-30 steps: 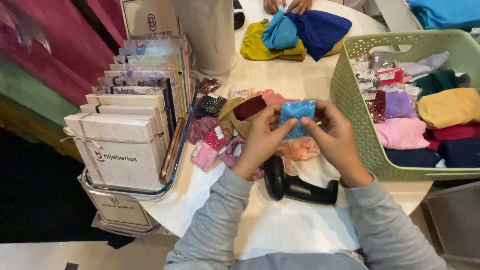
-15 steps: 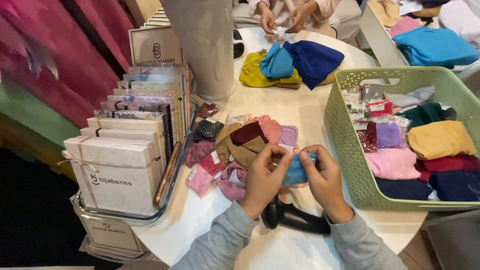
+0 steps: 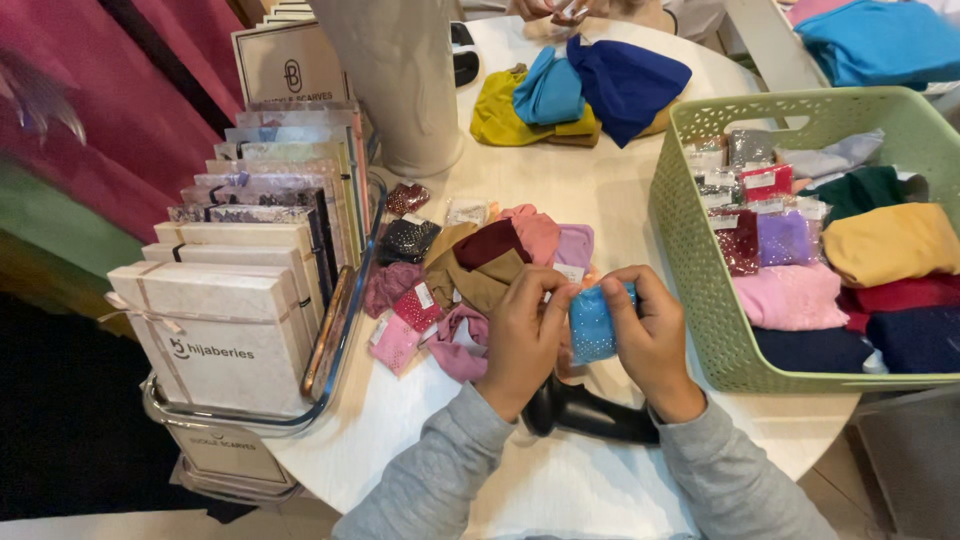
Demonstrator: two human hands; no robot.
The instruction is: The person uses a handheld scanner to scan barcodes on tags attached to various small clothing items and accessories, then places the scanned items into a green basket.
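Both the left hand [image 3: 522,335] and right hand [image 3: 655,335] pinch a small blue sparkly fabric piece [image 3: 592,325] above the black handheld scanner [image 3: 590,412], inspection apparently underway, a steady grip required next.

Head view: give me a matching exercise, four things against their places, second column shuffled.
Things:
1. small blue packet
2. green basket
3. black handheld scanner
4. boxed sets in the wire rack

Places:
A. far left edge of the table
B. lying on the table under the wrists
C. right side of the table, holding folded fabrics
D. pinched between the left hand and right hand

Pairs: 1-D, 2-C, 3-B, 4-A
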